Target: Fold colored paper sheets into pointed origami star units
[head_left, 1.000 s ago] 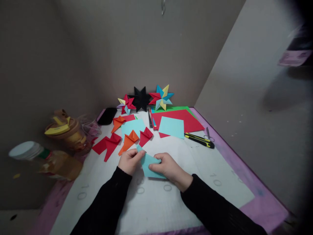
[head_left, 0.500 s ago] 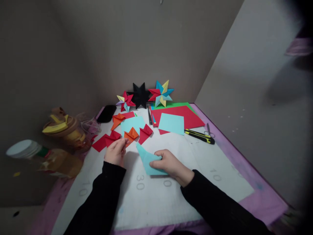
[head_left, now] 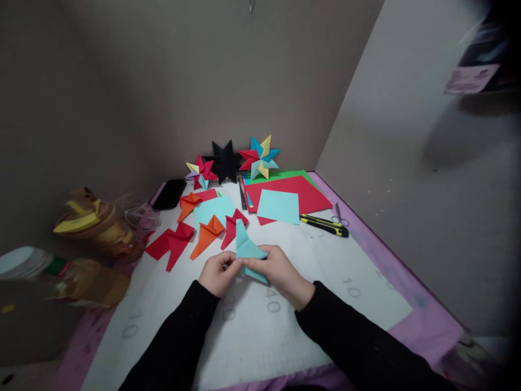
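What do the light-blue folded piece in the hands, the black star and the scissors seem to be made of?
Light-blue folded piece: apparently matte paper; thin edges and creases show.
Black star: probably matte paper too, as its points look folded.
Scissors: perhaps metal blades, from their grey tone; too small to be sure.

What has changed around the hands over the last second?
The left hand, off the folded light-blue paper piece half a second ago, has come back right and grips it again. The piece has turned: its narrow tip, slanting leftward before, now points almost straight forward. The right hand holds it throughout. The black folded-paper star and red paper sheet stayed put.
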Action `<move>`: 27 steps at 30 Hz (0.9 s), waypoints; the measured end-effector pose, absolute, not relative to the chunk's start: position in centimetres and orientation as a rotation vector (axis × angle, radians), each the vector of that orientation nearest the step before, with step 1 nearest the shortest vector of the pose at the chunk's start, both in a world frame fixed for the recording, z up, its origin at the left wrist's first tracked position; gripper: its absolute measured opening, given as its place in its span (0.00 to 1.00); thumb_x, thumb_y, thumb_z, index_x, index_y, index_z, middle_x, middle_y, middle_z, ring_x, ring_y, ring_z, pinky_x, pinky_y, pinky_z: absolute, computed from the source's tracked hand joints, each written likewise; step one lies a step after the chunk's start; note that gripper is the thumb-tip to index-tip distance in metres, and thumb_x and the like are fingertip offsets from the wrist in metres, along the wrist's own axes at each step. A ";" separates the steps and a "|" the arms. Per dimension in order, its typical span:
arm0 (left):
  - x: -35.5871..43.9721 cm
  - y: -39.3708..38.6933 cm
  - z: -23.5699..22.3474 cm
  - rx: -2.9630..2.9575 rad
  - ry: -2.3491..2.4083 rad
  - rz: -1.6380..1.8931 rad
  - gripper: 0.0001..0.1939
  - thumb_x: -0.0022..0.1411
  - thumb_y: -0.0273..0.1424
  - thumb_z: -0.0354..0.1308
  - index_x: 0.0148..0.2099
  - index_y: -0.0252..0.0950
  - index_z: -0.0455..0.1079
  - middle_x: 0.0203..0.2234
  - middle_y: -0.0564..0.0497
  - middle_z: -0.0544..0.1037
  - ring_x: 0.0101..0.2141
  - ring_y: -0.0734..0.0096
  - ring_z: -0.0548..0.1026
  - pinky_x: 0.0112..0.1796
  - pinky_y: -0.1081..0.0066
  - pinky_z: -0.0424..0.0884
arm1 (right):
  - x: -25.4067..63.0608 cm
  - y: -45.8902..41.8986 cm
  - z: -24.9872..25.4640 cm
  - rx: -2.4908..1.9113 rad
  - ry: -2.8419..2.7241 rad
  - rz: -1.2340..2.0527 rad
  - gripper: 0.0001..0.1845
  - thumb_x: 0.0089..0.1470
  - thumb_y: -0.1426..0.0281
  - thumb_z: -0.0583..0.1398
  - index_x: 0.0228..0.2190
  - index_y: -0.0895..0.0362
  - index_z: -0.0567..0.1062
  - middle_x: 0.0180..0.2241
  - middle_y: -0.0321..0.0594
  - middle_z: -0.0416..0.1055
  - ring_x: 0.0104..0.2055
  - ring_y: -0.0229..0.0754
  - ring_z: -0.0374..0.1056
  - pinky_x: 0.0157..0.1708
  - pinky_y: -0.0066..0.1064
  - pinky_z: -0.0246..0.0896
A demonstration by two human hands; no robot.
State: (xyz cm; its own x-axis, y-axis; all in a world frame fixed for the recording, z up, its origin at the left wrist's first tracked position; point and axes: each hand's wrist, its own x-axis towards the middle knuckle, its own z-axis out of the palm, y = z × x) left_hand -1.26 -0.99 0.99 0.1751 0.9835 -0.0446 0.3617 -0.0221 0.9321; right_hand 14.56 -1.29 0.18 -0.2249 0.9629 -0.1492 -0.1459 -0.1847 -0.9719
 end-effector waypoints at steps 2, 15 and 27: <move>-1.3 -1.0 1.1 1.563 1.327 0.815 0.18 0.49 0.44 0.56 0.20 0.35 0.62 0.14 0.57 0.61 0.18 0.77 0.57 0.21 0.76 0.54 | 14.6 -1.2 -0.1 -1.139 -1.158 1.546 0.15 0.38 0.62 0.67 0.23 0.62 0.74 0.19 0.34 0.66 0.22 0.34 0.58 0.23 0.26 0.53; -2.7 -0.2 -0.5 1.556 1.531 1.063 0.18 0.52 0.42 0.55 0.20 0.35 0.63 0.15 0.58 0.60 0.21 0.76 0.59 0.25 0.75 0.56 | 15.5 0.3 -0.6 -1.079 -0.968 1.360 0.14 0.42 0.61 0.65 0.23 0.58 0.71 0.20 0.32 0.64 0.22 0.33 0.56 0.24 0.26 0.51; -2.6 -0.4 0.2 1.486 1.515 1.247 0.14 0.48 0.39 0.60 0.20 0.35 0.64 0.16 0.58 0.65 0.21 0.76 0.61 0.26 0.75 0.58 | 14.6 -0.6 -0.7 -1.182 -1.255 1.458 0.14 0.45 0.62 0.63 0.18 0.59 0.69 0.16 0.29 0.58 0.19 0.30 0.50 0.19 0.25 0.45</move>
State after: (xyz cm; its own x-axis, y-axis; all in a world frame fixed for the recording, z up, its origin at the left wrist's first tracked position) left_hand -2.62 -0.43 0.24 -0.1297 0.9791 0.1564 0.3415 -0.1040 0.9341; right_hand 14.55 -0.59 -0.67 -0.1862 0.9749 -0.1224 -0.0238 -0.1290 -0.9914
